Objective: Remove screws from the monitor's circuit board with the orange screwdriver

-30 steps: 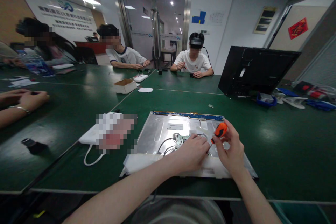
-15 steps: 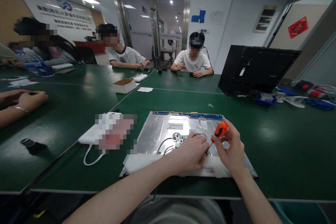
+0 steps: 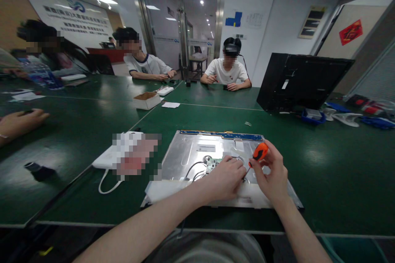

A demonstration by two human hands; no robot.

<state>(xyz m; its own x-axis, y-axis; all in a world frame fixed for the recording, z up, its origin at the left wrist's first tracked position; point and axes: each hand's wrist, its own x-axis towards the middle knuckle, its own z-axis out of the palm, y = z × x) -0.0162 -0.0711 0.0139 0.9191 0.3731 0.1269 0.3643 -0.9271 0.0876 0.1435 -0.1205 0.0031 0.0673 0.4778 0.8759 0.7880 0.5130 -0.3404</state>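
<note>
A silver display panel [image 3: 182, 152] lies back-side up on the green table, with a blue circuit strip [image 3: 212, 134] along its far edge. In my right hand [image 3: 273, 174] is an orange-and-black screwdriver [image 3: 259, 152], pinched by the handle. Its thin shaft slants down and left toward the panel, and the tip is hidden by my fingers. My left hand [image 3: 226, 176] rests on the panel beside the shaft, fingers curled; whatever they grip is hidden. Left of that hand, a small green circuit board [image 3: 212, 165] shows with black cables running from it.
Left of the panel lies a white device [image 3: 105, 156] with a white cable. A black plastic piece [image 3: 38, 171] sits farther left, near another person's hand [image 3: 26, 125]. Beyond stand an open cardboard box [image 3: 146, 100] and a black monitor casing [image 3: 296, 84]. Several people sit around the table.
My hands and the screwdriver have hardly moved. At the left, the other person's hands have drawn back toward the picture's edge.
</note>
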